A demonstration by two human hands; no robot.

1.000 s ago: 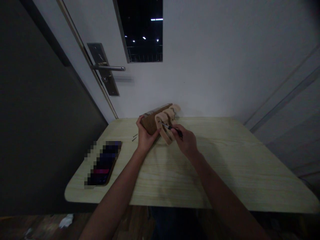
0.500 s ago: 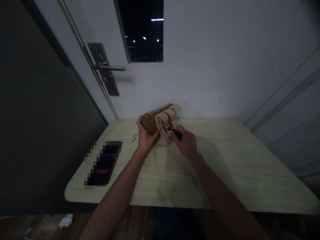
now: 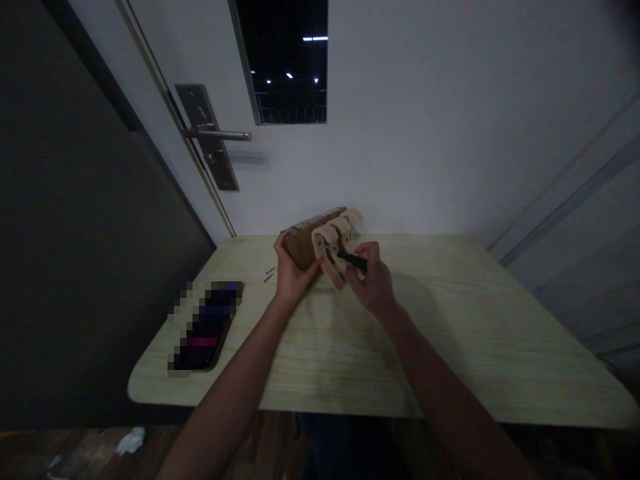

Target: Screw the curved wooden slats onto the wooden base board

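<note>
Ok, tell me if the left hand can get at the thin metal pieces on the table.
Probably yes: the thin metal pieces lie beside the left hand with nothing between, though it would likely have to let go of the brown block.

"First entry?"
"Left hand [image 3: 291, 272], one; right hand [image 3: 373, 283], one; both mine."
"Next?"
"Screwdriver [image 3: 353, 259], one; brown board [image 3: 301, 249], one; pale curved pieces [image 3: 327, 233], three visible."
"Loose screws [image 3: 269, 278]?"
"I count at least two, blurred."
"Remainder?"
"Phone [image 3: 213, 327], one; table [image 3: 460, 320], one; door handle [image 3: 223, 135], one; window [image 3: 290, 53], one."
</note>
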